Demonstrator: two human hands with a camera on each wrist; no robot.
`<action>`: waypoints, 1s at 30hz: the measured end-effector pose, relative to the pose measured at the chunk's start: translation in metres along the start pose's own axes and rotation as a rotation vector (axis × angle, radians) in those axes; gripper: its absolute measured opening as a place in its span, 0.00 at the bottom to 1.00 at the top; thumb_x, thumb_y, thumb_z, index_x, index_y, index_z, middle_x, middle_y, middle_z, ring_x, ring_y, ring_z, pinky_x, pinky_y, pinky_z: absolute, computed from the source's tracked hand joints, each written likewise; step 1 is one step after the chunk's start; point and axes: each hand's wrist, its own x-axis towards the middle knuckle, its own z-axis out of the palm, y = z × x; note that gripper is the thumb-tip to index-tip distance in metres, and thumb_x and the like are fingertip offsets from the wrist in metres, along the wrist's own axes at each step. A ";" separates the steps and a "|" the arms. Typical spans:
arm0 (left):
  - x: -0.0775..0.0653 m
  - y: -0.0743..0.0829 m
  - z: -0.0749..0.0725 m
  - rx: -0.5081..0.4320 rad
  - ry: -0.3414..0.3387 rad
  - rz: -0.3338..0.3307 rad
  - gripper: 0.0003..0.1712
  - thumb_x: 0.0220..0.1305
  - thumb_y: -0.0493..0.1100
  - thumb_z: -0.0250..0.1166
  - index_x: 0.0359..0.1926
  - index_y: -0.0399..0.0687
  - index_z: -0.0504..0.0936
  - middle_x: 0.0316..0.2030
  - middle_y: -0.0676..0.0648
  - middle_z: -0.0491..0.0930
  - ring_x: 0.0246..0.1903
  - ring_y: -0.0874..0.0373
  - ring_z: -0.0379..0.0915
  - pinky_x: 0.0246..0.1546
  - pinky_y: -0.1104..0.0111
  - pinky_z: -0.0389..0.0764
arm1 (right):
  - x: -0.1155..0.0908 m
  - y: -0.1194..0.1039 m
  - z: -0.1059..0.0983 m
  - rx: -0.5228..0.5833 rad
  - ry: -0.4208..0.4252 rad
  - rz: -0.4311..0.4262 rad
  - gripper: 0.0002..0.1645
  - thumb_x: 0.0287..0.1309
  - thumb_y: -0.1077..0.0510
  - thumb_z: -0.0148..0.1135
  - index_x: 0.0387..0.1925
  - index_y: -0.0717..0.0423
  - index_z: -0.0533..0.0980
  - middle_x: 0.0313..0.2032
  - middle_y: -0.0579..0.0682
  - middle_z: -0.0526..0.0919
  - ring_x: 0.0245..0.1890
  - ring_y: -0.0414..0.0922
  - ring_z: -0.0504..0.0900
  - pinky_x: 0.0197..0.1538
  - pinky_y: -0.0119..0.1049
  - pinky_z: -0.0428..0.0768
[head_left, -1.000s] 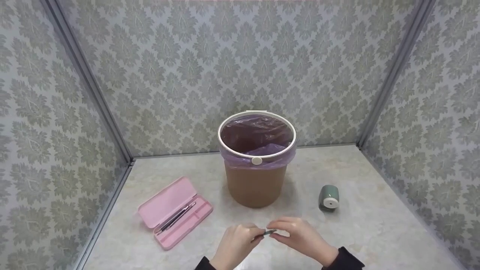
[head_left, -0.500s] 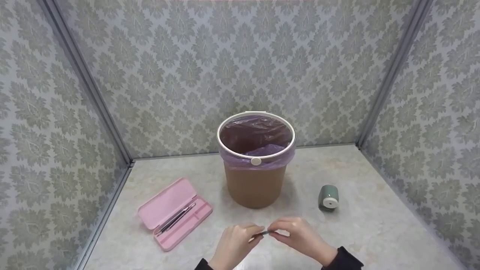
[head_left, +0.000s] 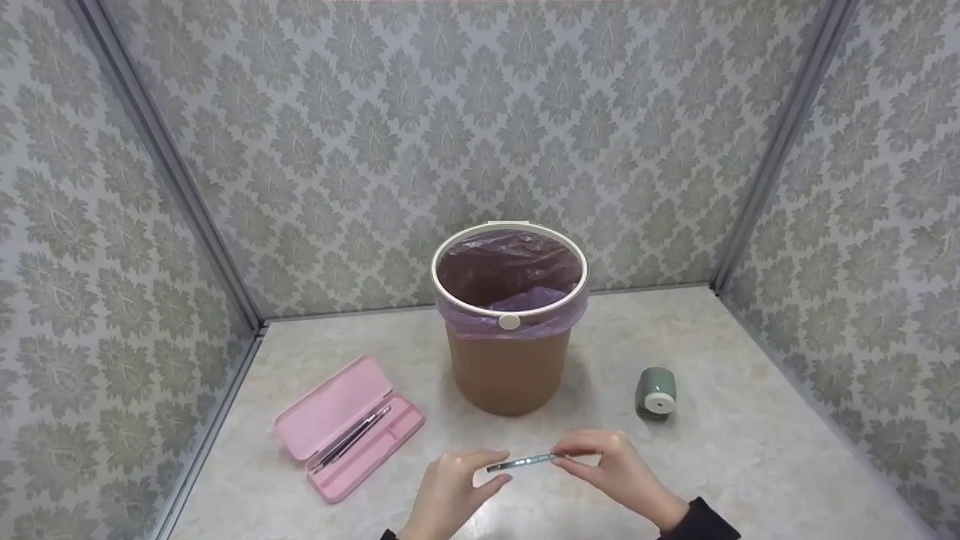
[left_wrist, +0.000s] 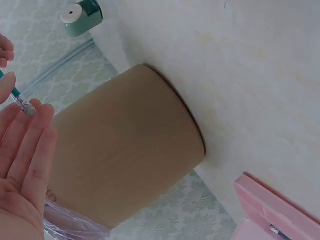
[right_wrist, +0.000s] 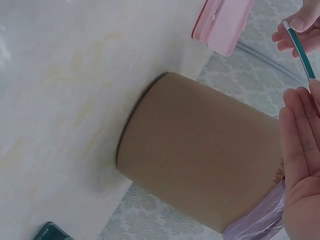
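In the head view, a teal pencil (head_left: 525, 461) lies almost level between the two hands, above the near part of the table. My right hand (head_left: 611, 469) pinches one end between thumb and fingertips. The left hand (head_left: 454, 480) is spread around the other end, thumb below and fingers above, with gaps showing. A metal band and pale eraser (left_wrist: 30, 110) show at that end in the left wrist view, by the straight left fingers (left_wrist: 37, 155). In the right wrist view, the right thumb and fingers partly hide the pencil's other end.
A brown bin (head_left: 510, 375) with a purple liner stands behind the hands. To the left lies an open pink pencil case (head_left: 367, 469) holding dark pens or pencils (head_left: 349, 439). A green pencil sharpener (head_left: 657, 390) with a white, holed front sits right. Patterned walls enclose the table.
The left fingers have parted from the pencil and spread around its end, and the left hand has shifted slightly left. More of the pencil now shows, held by the right hand.
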 end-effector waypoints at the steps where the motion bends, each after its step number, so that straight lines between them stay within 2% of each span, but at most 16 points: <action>1: -0.001 0.000 0.000 -0.025 -0.006 -0.016 0.14 0.50 0.49 0.69 0.40 0.58 0.84 0.35 0.58 0.86 0.33 0.67 0.82 0.35 0.74 0.80 | 0.000 -0.003 -0.001 0.021 0.002 0.015 0.08 0.48 0.65 0.65 0.33 0.57 0.81 0.30 0.53 0.85 0.31 0.41 0.84 0.35 0.31 0.82; 6: -0.003 -0.001 0.000 -0.132 -0.020 -0.068 0.10 0.51 0.49 0.67 0.37 0.57 0.85 0.31 0.59 0.85 0.31 0.69 0.81 0.35 0.76 0.79 | -0.004 -0.003 -0.003 0.085 -0.001 0.083 0.07 0.51 0.63 0.63 0.35 0.58 0.82 0.31 0.54 0.85 0.31 0.40 0.84 0.35 0.32 0.82; 12: -0.005 -0.002 -0.001 -0.178 -0.016 -0.042 0.08 0.52 0.48 0.67 0.36 0.57 0.86 0.30 0.60 0.85 0.30 0.71 0.81 0.35 0.77 0.79 | -0.010 0.003 -0.001 0.084 0.002 0.220 0.08 0.51 0.58 0.64 0.34 0.55 0.82 0.31 0.50 0.86 0.31 0.34 0.84 0.35 0.30 0.82; 19: -0.006 0.000 0.002 -0.137 0.025 -0.003 0.06 0.51 0.46 0.69 0.32 0.58 0.86 0.27 0.61 0.85 0.28 0.73 0.80 0.32 0.82 0.75 | -0.014 0.003 -0.002 0.086 -0.007 0.262 0.09 0.51 0.57 0.64 0.34 0.56 0.82 0.32 0.50 0.86 0.32 0.31 0.83 0.37 0.29 0.82; 24: -0.003 0.002 0.003 -0.101 0.027 0.023 0.06 0.49 0.45 0.70 0.31 0.59 0.86 0.27 0.62 0.85 0.27 0.73 0.79 0.32 0.83 0.75 | -0.016 0.002 -0.005 0.095 -0.034 0.277 0.10 0.51 0.57 0.64 0.35 0.58 0.82 0.32 0.50 0.86 0.33 0.33 0.84 0.38 0.31 0.82; 30: -0.003 0.003 0.004 -0.079 0.028 0.052 0.06 0.48 0.45 0.70 0.31 0.59 0.86 0.26 0.62 0.84 0.27 0.74 0.79 0.31 0.83 0.74 | -0.021 0.017 -0.004 0.081 -0.068 0.270 0.10 0.51 0.58 0.64 0.37 0.55 0.82 0.34 0.50 0.86 0.35 0.34 0.83 0.40 0.31 0.82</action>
